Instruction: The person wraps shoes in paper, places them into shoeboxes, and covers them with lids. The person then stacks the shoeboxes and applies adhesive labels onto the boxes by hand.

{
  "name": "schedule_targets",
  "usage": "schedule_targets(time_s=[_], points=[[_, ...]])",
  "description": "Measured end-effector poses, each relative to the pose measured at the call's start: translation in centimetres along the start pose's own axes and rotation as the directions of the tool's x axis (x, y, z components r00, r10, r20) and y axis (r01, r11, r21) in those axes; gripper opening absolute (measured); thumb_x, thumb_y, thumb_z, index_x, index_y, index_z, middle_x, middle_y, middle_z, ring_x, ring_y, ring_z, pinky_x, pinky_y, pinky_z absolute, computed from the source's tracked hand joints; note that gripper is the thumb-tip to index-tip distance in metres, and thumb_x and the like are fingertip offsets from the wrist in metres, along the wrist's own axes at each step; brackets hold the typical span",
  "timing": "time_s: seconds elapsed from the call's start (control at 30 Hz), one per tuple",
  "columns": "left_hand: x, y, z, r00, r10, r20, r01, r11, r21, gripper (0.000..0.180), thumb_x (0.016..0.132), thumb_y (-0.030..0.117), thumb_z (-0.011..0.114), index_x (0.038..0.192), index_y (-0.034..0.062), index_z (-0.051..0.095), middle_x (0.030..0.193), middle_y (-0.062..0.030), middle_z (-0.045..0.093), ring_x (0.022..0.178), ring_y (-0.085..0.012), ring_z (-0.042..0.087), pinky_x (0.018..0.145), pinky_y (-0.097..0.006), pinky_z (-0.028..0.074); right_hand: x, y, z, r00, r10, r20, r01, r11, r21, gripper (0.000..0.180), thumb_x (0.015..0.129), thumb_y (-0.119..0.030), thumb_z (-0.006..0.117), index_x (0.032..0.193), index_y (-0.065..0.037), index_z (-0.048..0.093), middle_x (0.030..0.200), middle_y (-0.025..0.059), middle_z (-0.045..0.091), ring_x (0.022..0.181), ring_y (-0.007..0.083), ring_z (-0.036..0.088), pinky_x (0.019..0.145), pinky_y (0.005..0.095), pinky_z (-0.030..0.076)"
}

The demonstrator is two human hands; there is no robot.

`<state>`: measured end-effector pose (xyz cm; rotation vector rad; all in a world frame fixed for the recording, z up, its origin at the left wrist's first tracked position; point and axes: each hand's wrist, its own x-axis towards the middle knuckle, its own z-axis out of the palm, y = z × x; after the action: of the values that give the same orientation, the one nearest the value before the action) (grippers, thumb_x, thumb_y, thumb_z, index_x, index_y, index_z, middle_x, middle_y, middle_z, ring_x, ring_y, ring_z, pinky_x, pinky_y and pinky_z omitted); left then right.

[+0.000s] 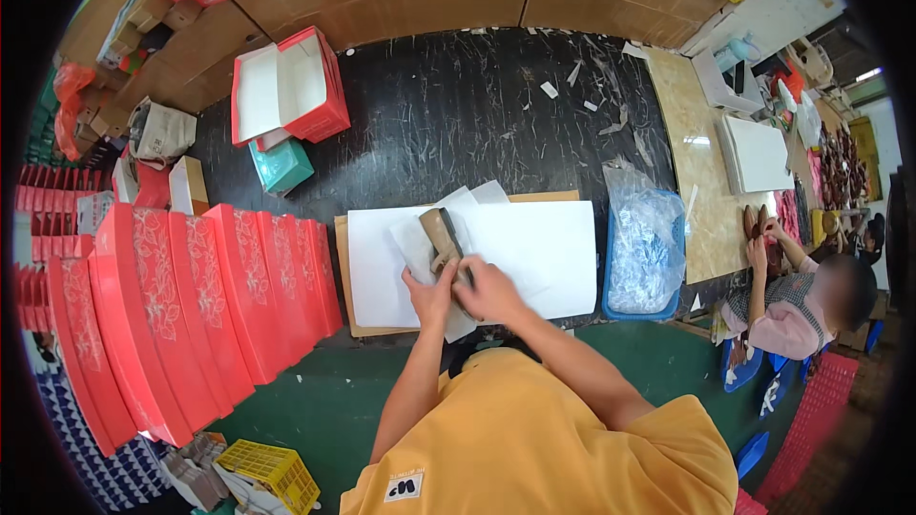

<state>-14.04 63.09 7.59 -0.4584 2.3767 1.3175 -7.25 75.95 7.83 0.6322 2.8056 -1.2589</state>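
Observation:
A taupe-brown shoe [439,231] with a knotted bow lies tilted over a stack of white paper sheets [539,257], its far end pointing away from me. My left hand [431,298] is closed around its near left side, thumb on top. On the near right side my right hand [491,291], slightly blurred, has its fingers curled in at the shoe. A small dark part shows between the hands; I cannot tell what it is. Crumpled thin paper [412,246] lies under the shoe, and brown cardboard [343,277] sticks out beneath the sheets.
Right of the paper stands a blue basket [680,229] of clear plastic bags. An open red box [322,100] sits on a teal box [286,170] at the back left. Red boxes [239,296] line the left. Another person [792,300] handles brown shoes at far right.

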Motion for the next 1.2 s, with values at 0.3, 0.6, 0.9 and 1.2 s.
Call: schedule_targets(time_s=[0.3,0.6,0.9,1.2], points=[[0.3,0.6,-0.3,0.994,-0.112,-0.017,0.112,0.993,0.022,0.108,0.067,0.057,0.087,0.141,-0.001,0.033,0.128,-0.0324,0.058,0.122,-0.0418,0.057,0.103,-0.045,0.045,6.8,4.2,-5.5,0.762,0.152,0.629,-0.498,0.758,0.421,0.063,0.08,-0.039,0.082,0.129,-0.007,0.059,0.134,0.0189,0.058,0.125,0.0346,0.055,0.097,0.0461,0.048],[5.0,12.6,-5.6,0.807,-0.004,0.591,0.275,0.887,-0.37,0.027,0.092,0.025,0.076,0.108,0.0062,0.065,0.122,-0.0029,0.064,0.121,-0.0195,0.056,0.1,-0.045,0.045,5.3,1.7,-8.7,0.836,0.111,0.538,-0.538,0.368,0.759,0.093,0.079,-0.03,0.08,0.154,0.001,0.034,0.147,0.0169,0.052,0.135,0.0288,0.05,0.111,0.0402,0.042],[36.3,30.2,-17.7,0.798,0.51,0.322,-0.359,-0.028,0.933,0.018,0.089,0.02,0.062,0.105,0.0144,0.067,0.095,-0.0134,0.073,0.097,-0.0331,0.07,0.108,-0.056,0.043,7.2,3.1,-16.3,0.776,0.331,0.537,-0.558,-0.038,0.829,0.085,0.076,-0.037,0.068,0.148,0.0,0.042,0.136,0.0155,0.059,0.124,0.0285,0.058,0.105,0.0404,0.047],[12.1,36.2,-16.1,0.578,0.799,0.166,-0.732,0.418,0.537,0.02,0.09,0.015,0.069,0.108,0.006,0.068,0.093,-0.0179,0.072,0.086,-0.0373,0.071,0.075,-0.043,0.055,4.1,-2.5,-19.5,0.852,0.086,0.516,-0.488,-0.226,0.843,0.087,0.077,-0.04,0.067,0.15,-0.003,0.041,0.134,0.0164,0.059,0.121,0.0288,0.059,0.101,0.0414,0.05]])
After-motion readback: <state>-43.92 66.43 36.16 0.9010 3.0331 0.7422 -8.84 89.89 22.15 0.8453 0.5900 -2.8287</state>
